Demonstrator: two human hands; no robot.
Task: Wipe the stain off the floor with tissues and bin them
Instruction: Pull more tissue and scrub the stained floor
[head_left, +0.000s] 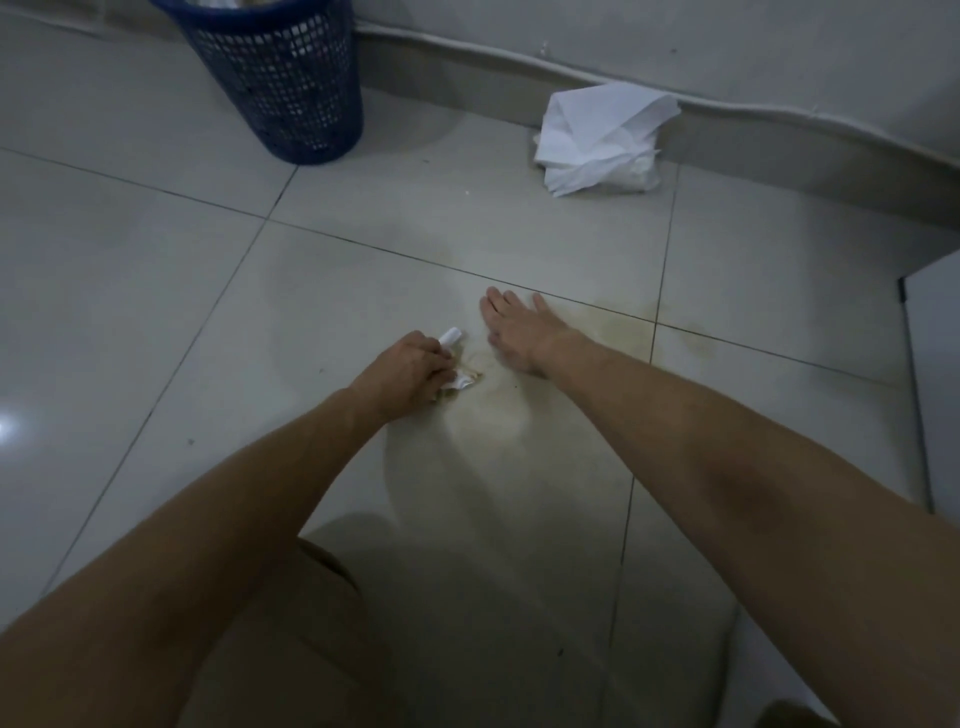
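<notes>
The light is dim and greyish, with one glare spot on the floor (156, 291) at the left edge (straight lines bend near borders); soft shadows lie under the arms.

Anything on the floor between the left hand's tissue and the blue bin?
Nothing visible. The left hand grips the stained tissue on the floor; the blue bin stands ahead and to its left, with bare tile between them. The tissue pack lies off to the right.

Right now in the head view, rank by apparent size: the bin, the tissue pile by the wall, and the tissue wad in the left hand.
1. Bin, partly cut off by the frame.
2. Tissue pile.
3. Wad in the left hand, mostly hidden and nearer the camera.
</notes>
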